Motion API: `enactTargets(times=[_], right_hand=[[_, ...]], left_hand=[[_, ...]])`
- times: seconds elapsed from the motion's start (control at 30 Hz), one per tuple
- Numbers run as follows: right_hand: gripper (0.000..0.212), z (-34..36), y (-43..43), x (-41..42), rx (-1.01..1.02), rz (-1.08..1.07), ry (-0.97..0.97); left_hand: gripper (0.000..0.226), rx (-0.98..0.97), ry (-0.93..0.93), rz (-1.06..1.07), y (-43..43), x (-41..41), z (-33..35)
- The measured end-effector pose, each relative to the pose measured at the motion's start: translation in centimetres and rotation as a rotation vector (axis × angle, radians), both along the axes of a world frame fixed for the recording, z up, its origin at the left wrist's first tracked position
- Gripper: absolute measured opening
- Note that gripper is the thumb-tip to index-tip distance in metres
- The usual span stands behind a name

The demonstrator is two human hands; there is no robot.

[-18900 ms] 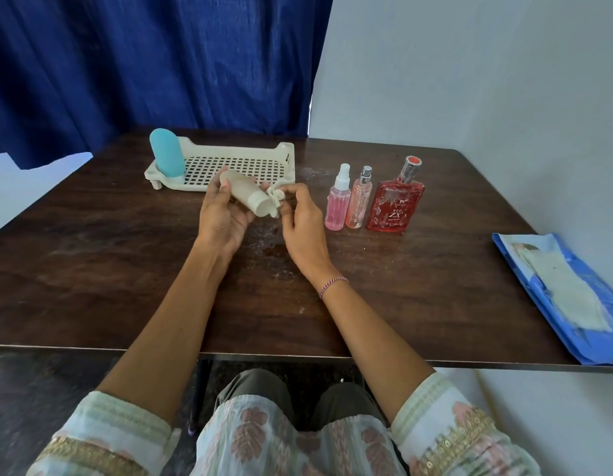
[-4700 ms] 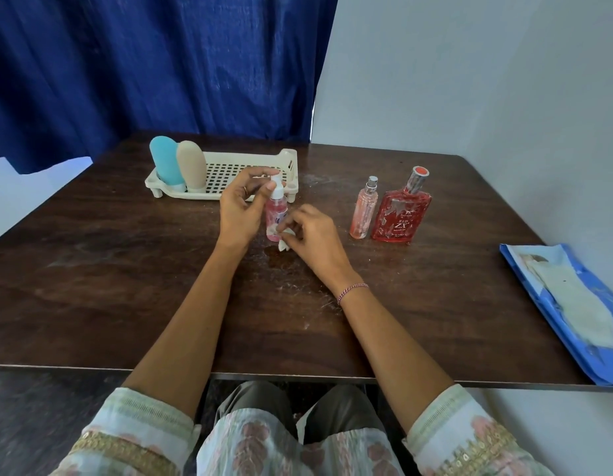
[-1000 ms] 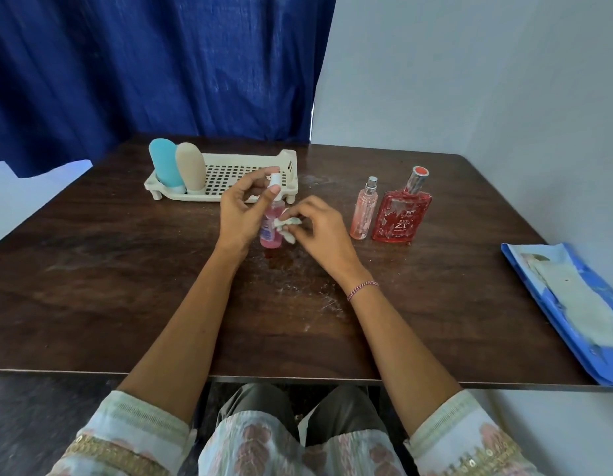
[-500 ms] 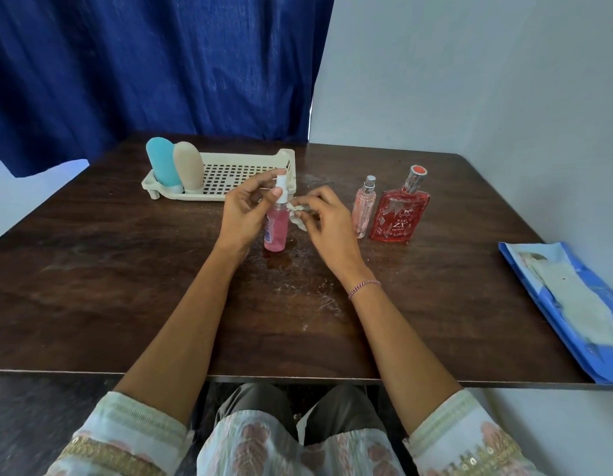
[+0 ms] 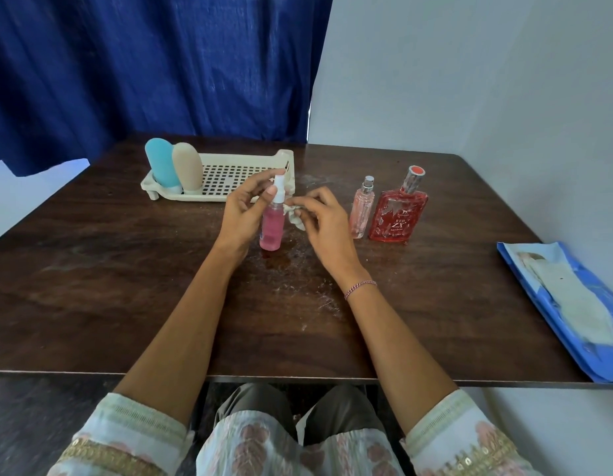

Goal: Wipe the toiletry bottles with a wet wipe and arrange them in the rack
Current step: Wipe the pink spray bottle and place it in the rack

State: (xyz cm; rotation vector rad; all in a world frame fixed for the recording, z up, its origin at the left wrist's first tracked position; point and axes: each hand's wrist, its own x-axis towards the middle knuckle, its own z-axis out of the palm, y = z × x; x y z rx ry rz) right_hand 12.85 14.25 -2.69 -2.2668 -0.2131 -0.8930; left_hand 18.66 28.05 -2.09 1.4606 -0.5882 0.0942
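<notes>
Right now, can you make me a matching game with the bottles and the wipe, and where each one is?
1. blue bottle
2. pink spray bottle
3. red perfume bottle
4. wet wipe

A. pinched in the right hand
B. standing on the table, untouched
C. standing in the rack
D. held by the left hand

Pairs: 1-C, 2-D, 3-B, 4-A.

pale floral sleeves (image 5: 126, 438) with gold trim, pink bracelet (image 5: 360, 288), olive trousers (image 5: 260, 403)
</notes>
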Motion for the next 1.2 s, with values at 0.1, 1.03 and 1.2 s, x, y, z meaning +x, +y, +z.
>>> enactTargets(times=[0.1,1.03,1.2], right_hand=[[0.027,-0.1,0.3,-0.1,-0.017,0.019,0.0],[0.023,-0.6,1.5,0.5,0.028,0.032,-0.039],[0.02,-1.3,2.0,0.5,-0.045,0.055,-0.034]], left_hand=[[0.028,-0.004,-0.007,0.024,0.1,0.1,-0.1],[0.027,-0.014,0.127,0.149,0.3,0.1,0.2],[0.023,-0.156,0.232,0.184,0.9,0.0,0.5]])
